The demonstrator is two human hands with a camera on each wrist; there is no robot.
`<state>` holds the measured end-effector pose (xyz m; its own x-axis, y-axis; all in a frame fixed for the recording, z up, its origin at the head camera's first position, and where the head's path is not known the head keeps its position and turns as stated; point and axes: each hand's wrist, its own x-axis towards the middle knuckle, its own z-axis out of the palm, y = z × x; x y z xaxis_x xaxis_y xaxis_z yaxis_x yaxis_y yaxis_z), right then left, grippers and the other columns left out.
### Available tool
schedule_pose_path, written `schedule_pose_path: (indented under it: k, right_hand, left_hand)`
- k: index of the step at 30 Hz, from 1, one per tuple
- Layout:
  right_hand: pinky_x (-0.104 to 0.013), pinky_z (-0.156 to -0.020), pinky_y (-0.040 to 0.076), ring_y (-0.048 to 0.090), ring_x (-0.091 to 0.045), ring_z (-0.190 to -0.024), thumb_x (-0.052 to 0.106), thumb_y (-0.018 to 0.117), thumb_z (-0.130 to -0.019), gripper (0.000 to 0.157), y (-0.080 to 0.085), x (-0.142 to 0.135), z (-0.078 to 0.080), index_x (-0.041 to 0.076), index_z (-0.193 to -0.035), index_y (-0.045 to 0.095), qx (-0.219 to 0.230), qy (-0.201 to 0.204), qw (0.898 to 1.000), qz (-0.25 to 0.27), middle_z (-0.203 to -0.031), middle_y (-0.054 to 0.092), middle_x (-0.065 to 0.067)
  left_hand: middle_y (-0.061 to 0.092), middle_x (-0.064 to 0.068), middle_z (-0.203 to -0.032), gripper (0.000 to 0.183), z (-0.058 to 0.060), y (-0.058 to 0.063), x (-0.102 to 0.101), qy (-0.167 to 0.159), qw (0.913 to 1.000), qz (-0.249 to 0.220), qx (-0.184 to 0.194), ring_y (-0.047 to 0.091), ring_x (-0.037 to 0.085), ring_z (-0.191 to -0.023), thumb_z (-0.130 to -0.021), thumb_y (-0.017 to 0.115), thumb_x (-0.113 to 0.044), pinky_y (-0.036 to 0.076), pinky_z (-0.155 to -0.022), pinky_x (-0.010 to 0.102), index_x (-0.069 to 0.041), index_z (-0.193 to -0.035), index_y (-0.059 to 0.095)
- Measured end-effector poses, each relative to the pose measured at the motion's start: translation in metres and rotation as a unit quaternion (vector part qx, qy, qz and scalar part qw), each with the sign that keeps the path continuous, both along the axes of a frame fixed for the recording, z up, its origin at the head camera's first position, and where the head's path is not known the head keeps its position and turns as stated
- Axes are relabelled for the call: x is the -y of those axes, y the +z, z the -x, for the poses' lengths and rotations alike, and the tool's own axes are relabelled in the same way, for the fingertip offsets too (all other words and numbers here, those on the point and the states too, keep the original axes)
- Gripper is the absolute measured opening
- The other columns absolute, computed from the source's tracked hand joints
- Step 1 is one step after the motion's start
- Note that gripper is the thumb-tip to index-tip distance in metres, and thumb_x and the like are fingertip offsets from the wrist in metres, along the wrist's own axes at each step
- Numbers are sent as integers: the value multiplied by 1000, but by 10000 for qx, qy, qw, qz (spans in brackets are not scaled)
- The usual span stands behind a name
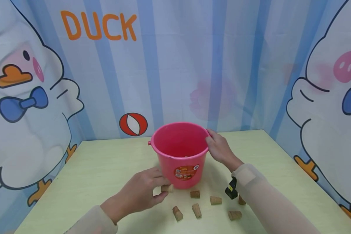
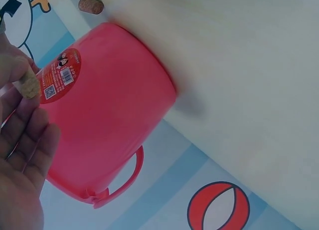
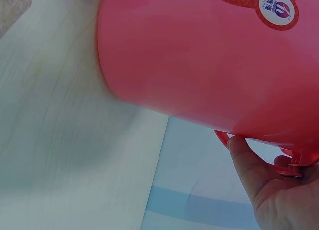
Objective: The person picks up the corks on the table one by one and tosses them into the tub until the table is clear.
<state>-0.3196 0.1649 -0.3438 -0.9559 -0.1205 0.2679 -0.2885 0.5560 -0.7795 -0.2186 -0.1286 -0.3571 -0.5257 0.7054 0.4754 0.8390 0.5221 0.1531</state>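
A pink plastic bucket (image 1: 167,164) stands upright on the table, with a round label on its front. My left hand (image 1: 140,191) pinches a cork (image 1: 167,188) between thumb and fingers, beside the bucket's lower front. The left wrist view shows the pale end of this cork (image 2: 30,86) in front of the label. At the bucket's right rim, my right hand (image 1: 221,146) holds on where the handle joins. In the right wrist view the fingers curl about the red handle (image 3: 295,167). Much of the bucket's inside floor is hidden by its front wall.
Several loose corks (image 1: 196,210) lie on the pale table (image 1: 111,162) in front of the bucket. A small black device (image 1: 231,190) sits at my right wrist. Behind the table hangs a blue striped curtain (image 1: 178,65) printed with ducks.
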Motion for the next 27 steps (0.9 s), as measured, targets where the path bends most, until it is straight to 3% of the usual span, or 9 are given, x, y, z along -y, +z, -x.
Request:
schedule_pose_path:
  k: [11,27]
  right_hand:
    - [-51,-102,51,61,-32,-118,23,30,-106,56,0,1,0,1,-158,35,35,-4,10000,3,-138,60,-18]
    - [-51,-101,50,61,-32,-116,23,31,-106,55,0,0,0,2,-157,36,39,-13,10000,-19,-134,62,-18]
  left_hand:
    - [74,-12,-100,23,2,10,-3,-45,9992,-86,-377,67,8,-103,-79,90,-24,56,-91,26,-20,-98,79]
    - [75,-8,-102,26,3,22,-6,-165,9978,-251,-587,69,15,-106,-77,92,-24,58,-91,31,-18,-98,78]
